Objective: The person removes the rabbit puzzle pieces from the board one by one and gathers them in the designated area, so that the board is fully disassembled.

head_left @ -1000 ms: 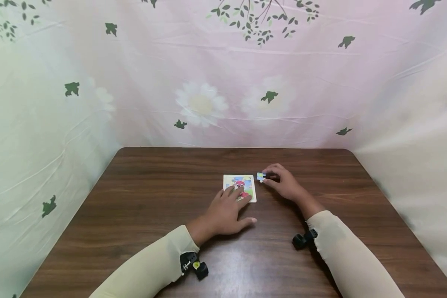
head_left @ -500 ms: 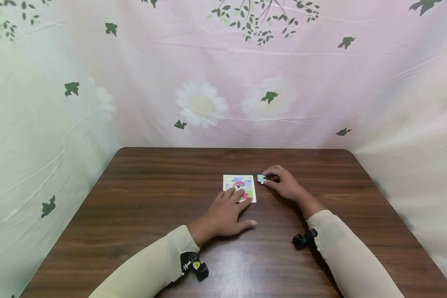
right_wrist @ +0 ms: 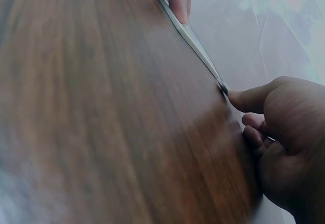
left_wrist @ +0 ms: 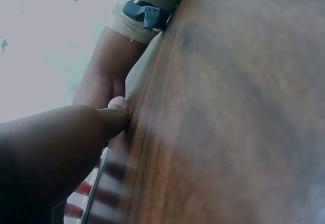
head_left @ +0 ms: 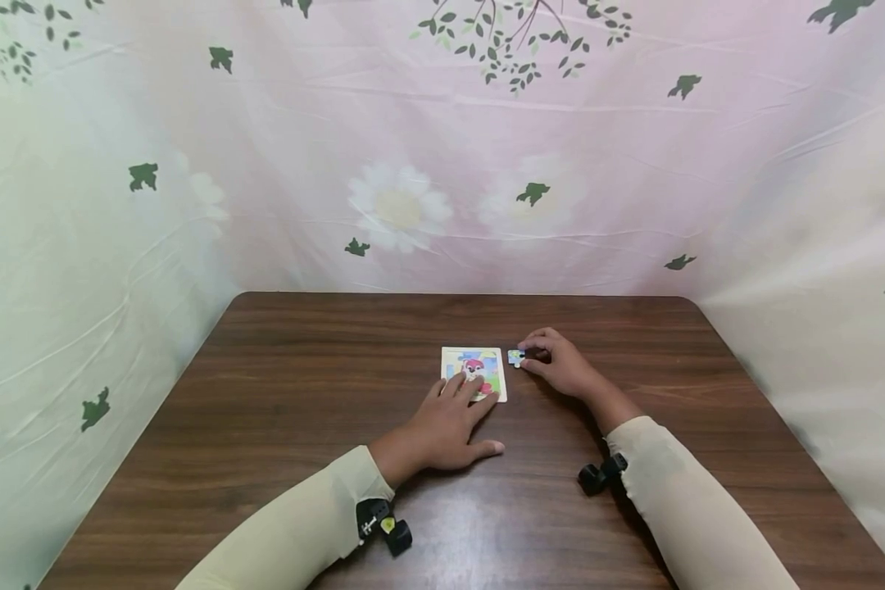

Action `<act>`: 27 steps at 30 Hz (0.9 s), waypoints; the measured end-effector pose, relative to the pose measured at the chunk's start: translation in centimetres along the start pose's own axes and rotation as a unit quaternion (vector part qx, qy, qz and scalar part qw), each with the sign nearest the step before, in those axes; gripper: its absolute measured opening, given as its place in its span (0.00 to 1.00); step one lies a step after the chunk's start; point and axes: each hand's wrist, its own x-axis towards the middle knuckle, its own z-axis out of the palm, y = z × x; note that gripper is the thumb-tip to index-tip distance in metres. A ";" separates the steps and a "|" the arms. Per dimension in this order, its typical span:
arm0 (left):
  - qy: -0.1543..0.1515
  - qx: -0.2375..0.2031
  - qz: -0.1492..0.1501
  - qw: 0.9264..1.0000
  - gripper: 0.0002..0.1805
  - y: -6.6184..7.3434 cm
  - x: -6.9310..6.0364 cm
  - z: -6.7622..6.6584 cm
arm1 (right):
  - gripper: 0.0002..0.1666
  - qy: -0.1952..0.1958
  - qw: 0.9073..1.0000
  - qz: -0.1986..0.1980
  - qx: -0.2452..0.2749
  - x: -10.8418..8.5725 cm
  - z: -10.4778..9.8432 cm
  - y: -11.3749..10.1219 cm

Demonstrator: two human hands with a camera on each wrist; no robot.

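I see a brown wood-grained table (head_left: 265, 393), a white-bordered puzzle (head_left: 477, 362) with a pink animal, a light-blue piece (head_left: 515, 357), cream sleeves (head_left: 302, 516), pale pink cloth (head_left: 442, 139) with green birds.

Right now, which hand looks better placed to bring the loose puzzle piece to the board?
Probably the right hand: it already pinches the puzzle piece beside the board, while the left hand rests on the board.

2 hands (head_left: 446, 426), 1 puzzle bd (head_left: 499, 373), 1 loose pc (head_left: 515, 357), 2 wrist cams (head_left: 398, 537)
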 end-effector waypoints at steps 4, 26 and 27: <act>-0.009 -0.002 -0.001 1.000 0.47 0.0 0.0 0.1 | 0.20 -0.002 1.000 0.002 0.001 0.0 0.1 0.2; -0.019 -0.020 -0.005 1.000 0.46 -0.3 0.1 0.1 | 0.14 0.062 0.997 -0.030 0.040 2.7 2.6 -1.8; -0.019 -0.020 -0.005 1.000 0.46 -0.3 0.1 0.1 | 0.14 0.062 0.997 -0.032 0.039 2.9 2.7 -1.9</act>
